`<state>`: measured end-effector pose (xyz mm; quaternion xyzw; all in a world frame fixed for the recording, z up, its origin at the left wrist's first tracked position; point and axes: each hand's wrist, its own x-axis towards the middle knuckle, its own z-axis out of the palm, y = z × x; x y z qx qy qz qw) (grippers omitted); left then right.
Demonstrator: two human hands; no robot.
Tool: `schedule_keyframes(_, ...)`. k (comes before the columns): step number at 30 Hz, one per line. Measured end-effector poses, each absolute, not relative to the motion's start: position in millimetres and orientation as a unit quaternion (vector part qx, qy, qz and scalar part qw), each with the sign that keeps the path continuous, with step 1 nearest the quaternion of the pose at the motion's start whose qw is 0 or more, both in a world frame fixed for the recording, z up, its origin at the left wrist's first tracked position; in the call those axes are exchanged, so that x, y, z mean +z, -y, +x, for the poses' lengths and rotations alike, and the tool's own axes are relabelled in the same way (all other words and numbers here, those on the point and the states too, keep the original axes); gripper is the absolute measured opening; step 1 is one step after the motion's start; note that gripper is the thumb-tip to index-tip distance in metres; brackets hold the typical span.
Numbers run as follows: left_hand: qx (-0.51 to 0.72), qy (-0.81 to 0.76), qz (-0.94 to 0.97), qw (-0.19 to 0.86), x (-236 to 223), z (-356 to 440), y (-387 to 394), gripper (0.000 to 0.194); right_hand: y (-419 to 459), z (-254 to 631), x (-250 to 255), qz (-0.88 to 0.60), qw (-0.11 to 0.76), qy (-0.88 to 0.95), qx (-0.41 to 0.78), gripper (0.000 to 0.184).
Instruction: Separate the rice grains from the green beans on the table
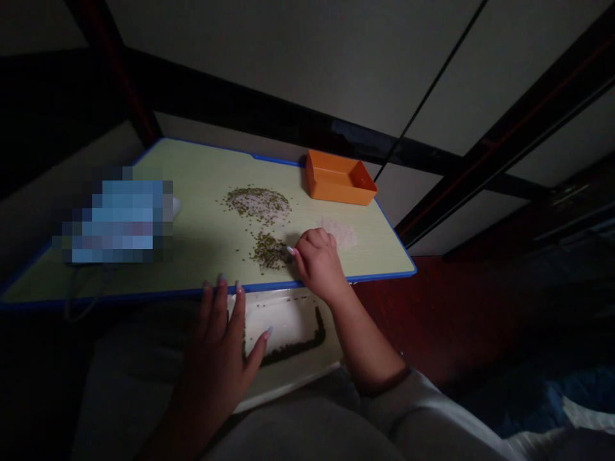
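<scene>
My right hand rests on the table with its fingers curled. Whatever lies inside them is hidden. Against its thumb side is a small pile of green beans, which look like mung beans. Behind this pile spreads a larger heap of green beans mixed with white grains. A thin patch of white grains lies just beyond the right knuckles. My left hand is open, fingers spread, over the left side of a white tray below the table edge. Dark green beans line the tray's inner edges.
An orange box stands at the table's back right corner. On the left sits a blurred-out blue object with a pale cable hanging near it. The pale green table has a blue rim, and pale panels rise behind it.
</scene>
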<state>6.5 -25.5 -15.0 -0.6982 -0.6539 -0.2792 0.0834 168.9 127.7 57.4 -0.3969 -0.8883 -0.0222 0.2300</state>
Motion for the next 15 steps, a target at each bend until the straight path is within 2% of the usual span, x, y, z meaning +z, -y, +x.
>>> schedule_keyframes(15,-0.292,0.653,-0.692,0.098,-18.8,6.7,24.6,0.086,-125.3,164.7,58.5,-0.363,0.22,0.905,0.021,0.027)
